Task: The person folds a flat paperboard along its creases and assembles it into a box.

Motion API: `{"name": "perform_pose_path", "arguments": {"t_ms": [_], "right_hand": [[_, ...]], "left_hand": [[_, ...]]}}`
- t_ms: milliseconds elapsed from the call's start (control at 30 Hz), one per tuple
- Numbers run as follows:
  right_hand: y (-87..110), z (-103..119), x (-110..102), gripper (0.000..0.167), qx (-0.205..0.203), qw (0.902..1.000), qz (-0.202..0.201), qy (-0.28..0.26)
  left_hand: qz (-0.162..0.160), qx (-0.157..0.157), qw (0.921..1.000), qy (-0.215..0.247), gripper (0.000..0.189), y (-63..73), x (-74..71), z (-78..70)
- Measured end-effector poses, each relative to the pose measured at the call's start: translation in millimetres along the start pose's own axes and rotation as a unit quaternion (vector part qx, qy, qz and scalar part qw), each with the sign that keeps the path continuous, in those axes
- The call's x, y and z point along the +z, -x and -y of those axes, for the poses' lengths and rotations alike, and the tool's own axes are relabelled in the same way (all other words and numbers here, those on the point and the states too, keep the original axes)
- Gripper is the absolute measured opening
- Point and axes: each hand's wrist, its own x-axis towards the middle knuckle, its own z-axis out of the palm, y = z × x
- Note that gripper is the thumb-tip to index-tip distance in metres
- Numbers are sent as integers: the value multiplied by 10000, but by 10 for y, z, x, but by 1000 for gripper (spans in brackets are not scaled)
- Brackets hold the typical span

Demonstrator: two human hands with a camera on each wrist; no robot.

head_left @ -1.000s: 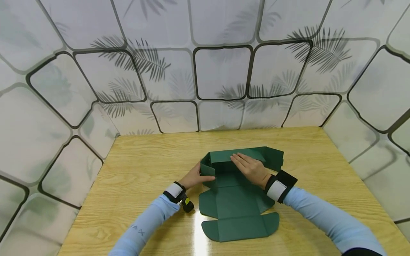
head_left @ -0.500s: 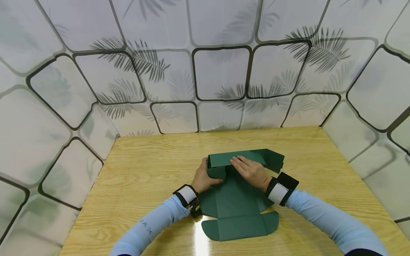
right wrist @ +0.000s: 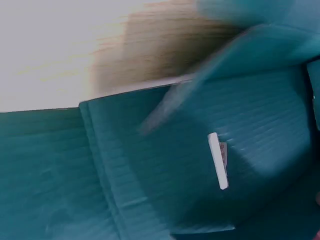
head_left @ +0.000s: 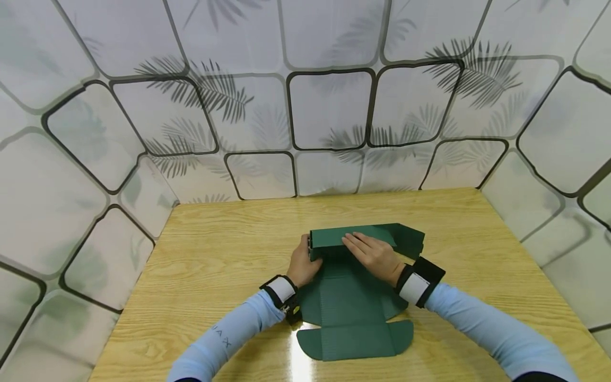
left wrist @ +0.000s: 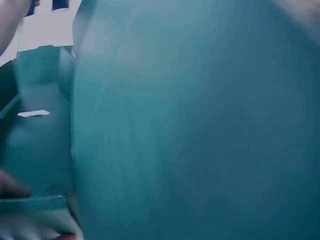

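A dark green cardboard box [head_left: 353, 302], partly folded, lies on the table in the head view, its far end raised and folded over into a top panel [head_left: 334, 237]. My left hand [head_left: 304, 263] grips the left end of this raised part, thumb on the near side, the other fingers mostly hidden behind. My right hand [head_left: 377, 258] rests on the top panel with straight fingers together, its thumb out of sight. In the right wrist view a pale slot [right wrist: 218, 161] shows in the green cardboard. A broad green panel [left wrist: 190, 120] fills most of the left wrist view.
A wood-grain table [head_left: 215, 249] carries the box. Rounded flaps [head_left: 310, 342] spread at the near end, and an angled flap [head_left: 409, 240] sticks out at the far right. Patterned curtains [head_left: 329, 106] enclose the table's back and sides.
My left hand has moved right and turned, bringing the left end flap inward; that flap is now out of sight behind the hand and top panel. My right hand has stayed nearly still.
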Motion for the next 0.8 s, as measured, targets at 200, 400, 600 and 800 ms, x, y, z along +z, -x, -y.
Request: {"name": "perform_pose_path", "arguments": {"t_ms": [200,400,600,800], "right_hand": [[-121,-26,41,34,52,10000,-13,-9],[-144,-48,46,42,219,9987,328,-332],[-181,-58,4,28,532,9903,967,-846],[-193,-101,-1,44,874,9836,1184,-1046]], "left_hand": [[-268,-42,9996,-59,46,-48,-32,0],[-270,0,9982,-541,41,-144,-135,-10],[-152,-265,9956,-891,43,-196,-234,-38],[-54,-420,9937,-1042,46,-221,-296,-84]]}}
